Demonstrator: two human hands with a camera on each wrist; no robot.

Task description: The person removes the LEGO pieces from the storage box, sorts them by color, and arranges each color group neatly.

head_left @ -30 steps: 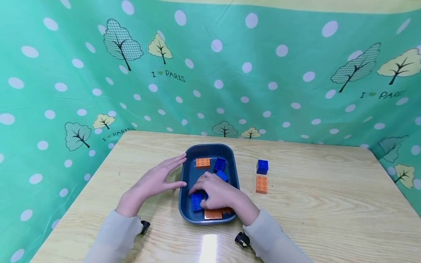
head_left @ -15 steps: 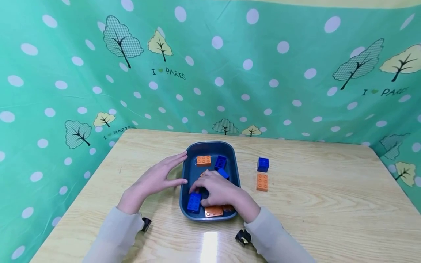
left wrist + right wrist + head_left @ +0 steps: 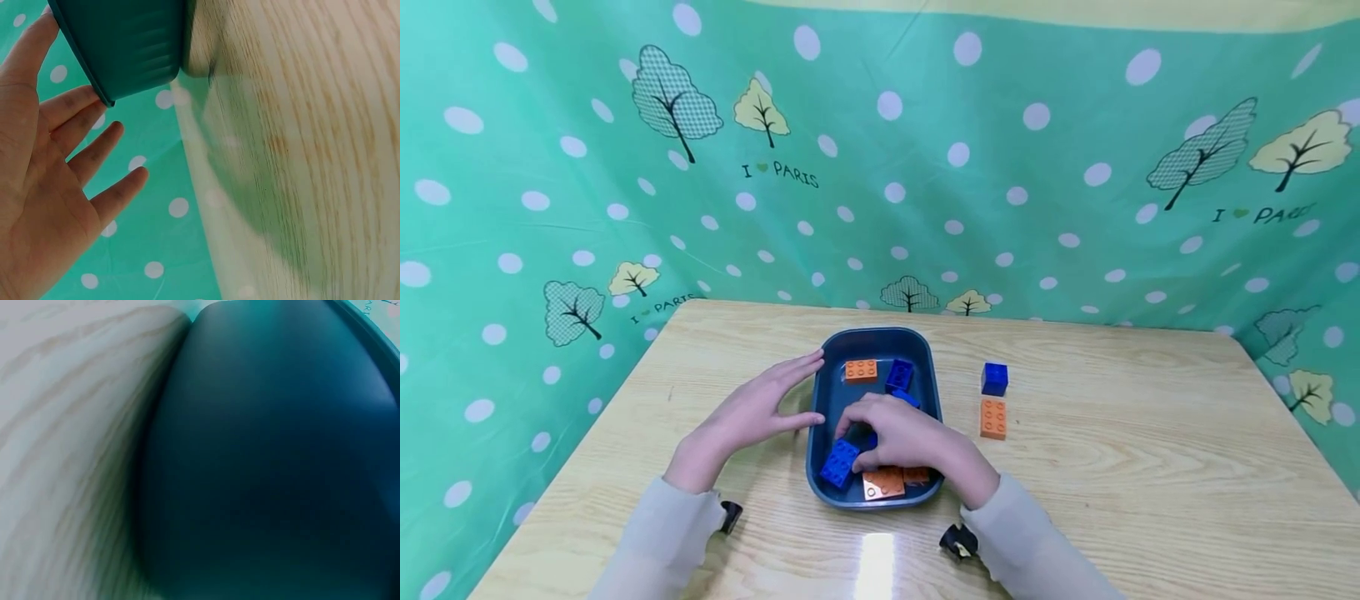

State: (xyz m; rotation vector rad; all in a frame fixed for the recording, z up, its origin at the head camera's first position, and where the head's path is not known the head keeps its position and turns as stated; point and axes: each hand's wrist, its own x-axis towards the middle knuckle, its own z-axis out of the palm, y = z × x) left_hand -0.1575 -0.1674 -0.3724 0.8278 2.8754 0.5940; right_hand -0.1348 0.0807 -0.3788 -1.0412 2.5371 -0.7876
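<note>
In the head view, my right hand (image 3: 898, 433) reaches into a dark blue tray (image 3: 814, 450), fingers curled down. Its thumb and index fingertips pinch at the far and right sides of a blue toy brick (image 3: 839, 463) in the near left corner. Another bit of blue shows under the palm, mostly hidden. My left hand (image 3: 760, 410) spreads along the tray's left side; in the left wrist view its straight fingers (image 3: 81, 106) touch the rim. The right wrist view shows only the tray's outer wall (image 3: 269, 456), with the right hand out of sight.
Inside the tray lie an orange brick (image 3: 861, 371) and a blue brick (image 3: 899, 376) at the far end, and orange bricks (image 3: 883, 483) near the front. On the table to the right stand a blue brick (image 3: 995, 379) and an orange brick (image 3: 993, 418). A dotted curtain (image 3: 880, 167) hangs behind.
The blue brick by my right fingertips has shifted slightly left and turned to a slant. My right hand has moved a little with it; the left hand stays at the rim.
</note>
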